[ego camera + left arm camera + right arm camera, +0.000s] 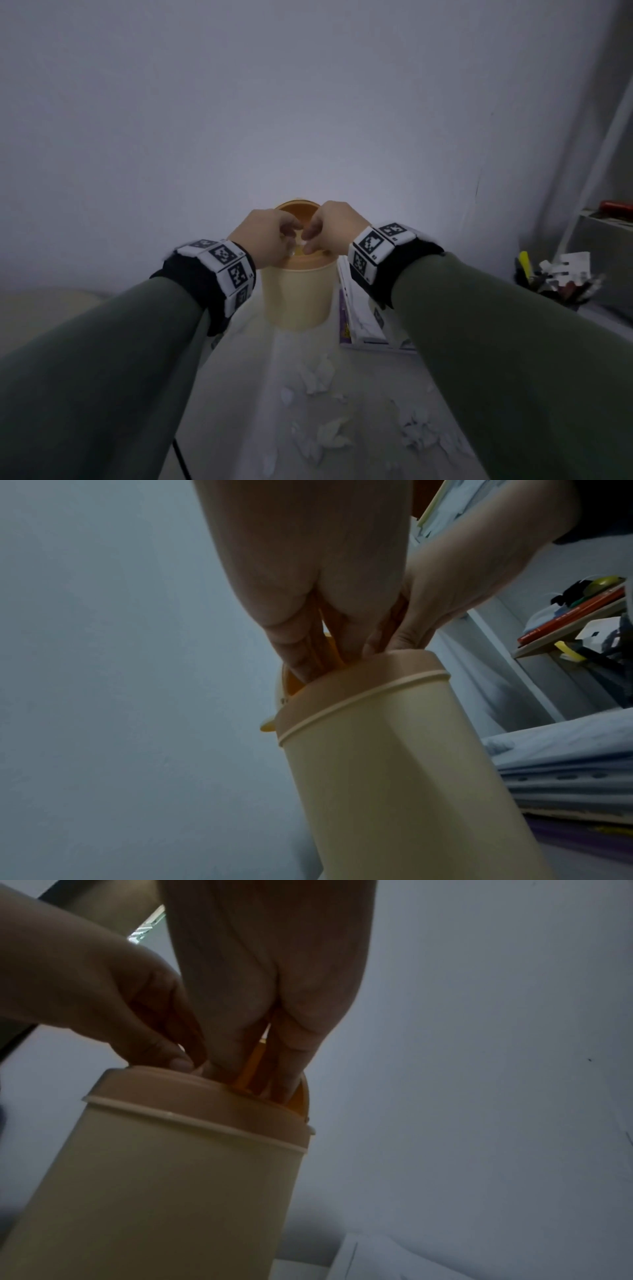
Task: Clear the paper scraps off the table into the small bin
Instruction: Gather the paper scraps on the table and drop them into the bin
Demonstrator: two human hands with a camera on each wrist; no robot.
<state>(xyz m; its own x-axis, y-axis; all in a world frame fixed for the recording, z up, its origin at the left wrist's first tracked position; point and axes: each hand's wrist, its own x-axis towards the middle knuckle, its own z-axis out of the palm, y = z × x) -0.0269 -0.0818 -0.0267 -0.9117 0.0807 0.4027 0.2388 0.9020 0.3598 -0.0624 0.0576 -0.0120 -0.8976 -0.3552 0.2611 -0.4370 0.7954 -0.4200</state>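
A small cream bin [296, 294] with a tan top stands at the back of the white table [253, 383], against the wall. Its orange flap [297, 208] is tipped up behind. Both hands meet over the opening. My left hand [290, 240] reaches straight fingers [303, 666] down into it. My right hand [312, 238] does the same, with its fingers [286, 1088] against the flap. A pale bit shows between the thumbs, and I cannot tell if it is paper. White paper scraps [317, 377] lie scattered on the table in front of the bin, with more at the right [416, 428].
A stack of booklets and papers [363, 322] lies right of the bin [394, 777]. A holder crammed with pens and papers [555, 281] stands at the far right, below a shelf with a red tool [616, 207]. A black cable [181, 459] runs off the table's near left.
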